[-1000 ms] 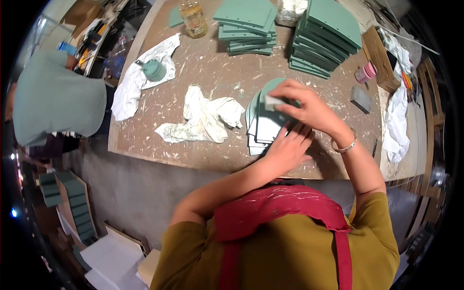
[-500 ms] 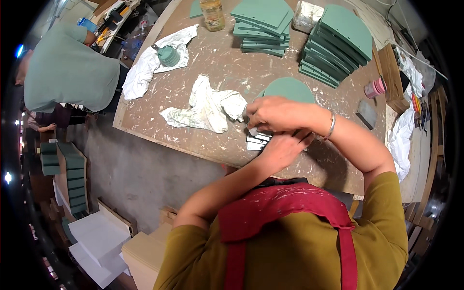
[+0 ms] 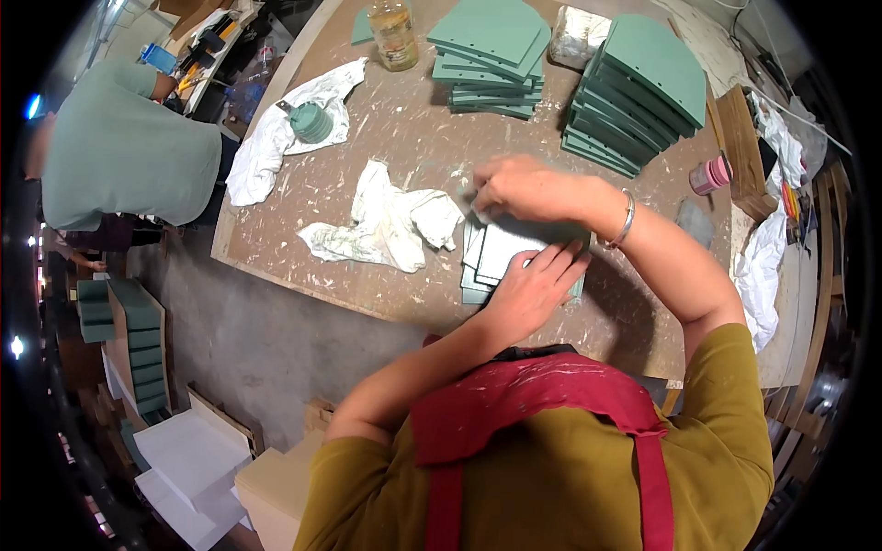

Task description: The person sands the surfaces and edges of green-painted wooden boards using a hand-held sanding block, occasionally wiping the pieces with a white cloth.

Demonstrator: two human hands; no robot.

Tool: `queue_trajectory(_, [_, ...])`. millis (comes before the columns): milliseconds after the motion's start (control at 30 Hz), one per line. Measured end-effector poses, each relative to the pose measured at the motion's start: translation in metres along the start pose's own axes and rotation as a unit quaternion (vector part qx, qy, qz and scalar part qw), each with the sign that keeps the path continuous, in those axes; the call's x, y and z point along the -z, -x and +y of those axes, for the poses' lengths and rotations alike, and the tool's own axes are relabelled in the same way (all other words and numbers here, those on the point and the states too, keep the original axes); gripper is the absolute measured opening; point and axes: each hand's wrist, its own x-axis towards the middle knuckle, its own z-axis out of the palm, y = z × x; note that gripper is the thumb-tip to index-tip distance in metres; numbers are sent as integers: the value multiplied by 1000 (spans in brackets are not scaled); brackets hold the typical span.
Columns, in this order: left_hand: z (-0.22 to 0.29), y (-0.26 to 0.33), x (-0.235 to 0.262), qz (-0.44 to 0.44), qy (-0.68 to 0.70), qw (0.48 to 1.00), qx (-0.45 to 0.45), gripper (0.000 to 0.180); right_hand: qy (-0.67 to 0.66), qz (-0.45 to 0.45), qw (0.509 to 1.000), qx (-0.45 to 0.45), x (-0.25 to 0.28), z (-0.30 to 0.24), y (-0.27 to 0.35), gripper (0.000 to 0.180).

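My left hand (image 3: 537,286) lies flat, fingers extended, on the near part of a small stack of green panels. The top panel (image 3: 505,250) looks pale where light strikes it, and other panels stick out below it at the left. Over the stack's far left corner is my right hand (image 3: 524,190), a bracelet on its wrist. Its fingers are curled together and slightly blurred; what they hold, if anything, is hidden. A crumpled white cloth (image 3: 395,220) with stains lies on the table just left of the stack.
Two stacks of green panels (image 3: 491,37) (image 3: 643,87) stand at the back. Around them are a glass jar (image 3: 395,39), a wrapped block (image 3: 579,37), a pink container (image 3: 709,174) and a grey block (image 3: 695,222). A green pot (image 3: 310,122) rests on another cloth (image 3: 262,151). A co-worker (image 3: 129,142) bends at the left.
My hands were close together at the panels' edge and have drawn apart. The left now lies flat on the top panel, while the right is over the far left corner. The view has shifted slightly.
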Motion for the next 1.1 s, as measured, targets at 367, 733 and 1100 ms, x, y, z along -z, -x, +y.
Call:
queue_trajectory(367, [-20, -11, 12, -28, 6, 1000, -9, 49, -45, 21, 999, -19, 7, 7, 3, 23])
queue_trajectory(733, [-34, -25, 21, -95, -32, 995, -6, 54, 46, 95, 978, -180, 19, 36, 19, 19])
queue_trajectory(1100, [-40, -26, 27, -81, -43, 996, -15, 52, -6, 188, 918, -350, 10, 32, 61, 22])
